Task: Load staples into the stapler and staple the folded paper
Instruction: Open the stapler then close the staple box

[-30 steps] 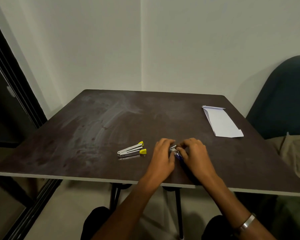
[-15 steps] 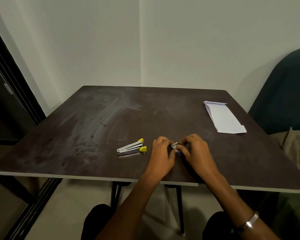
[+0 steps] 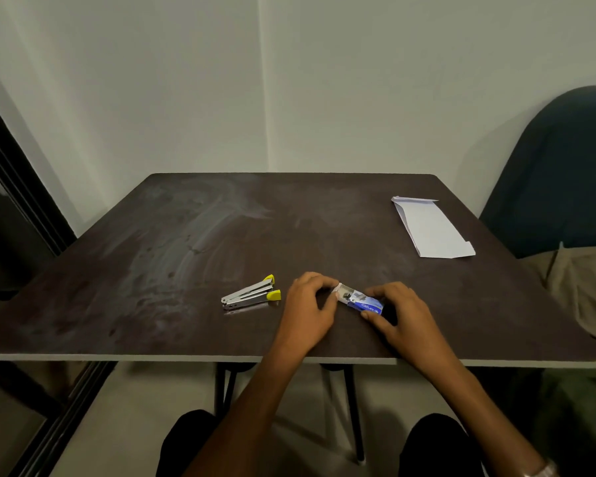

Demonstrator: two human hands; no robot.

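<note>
Opening: sliding the inner tray out of the staple box [image 3: 362, 300] looks like the step in hand, judged from the tray end showing at the box's left.
Left hand: the left hand [image 3: 307, 313] has its fingers curled at the tray end and appears to pinch it; the exact contact is partly hidden.
Right hand: the right hand [image 3: 398, 316] grasps the blue sleeve of the box, thumb on the near side and fingers over the far side.
Doing it well: steady the sleeve with the right hand and draw the tray out level and slowly, so the strips do not spill or break apart. Keep the box low over the counter [image 3: 186, 263]. Take 1 strip only.
Risk: a sharp pull could free the tray all at once and scatter staples.
Stapler: the stapler [image 3: 252, 293] lies on the counter just left of the left hand, apart from it, its 2 arms spread in a narrow V with yellow tips pointing right. I judge it open and ready for loading; whether it holds staples cannot be told.
Folded paper: the folded paper [image 3: 430, 228] lies flat toward the far right of the counter, well apart from both hands, untouched.
Progress: early, with loading and stapling not yet done.
Surface: dark brown top with pale smears across the left and middle, and a light edge band along the near side.
Room: plain pale wall [image 3: 221, 80] behind, a dark door frame [image 3: 18, 187] at left, a dark teal chair back [image 3: 558, 166] at right.
</note>
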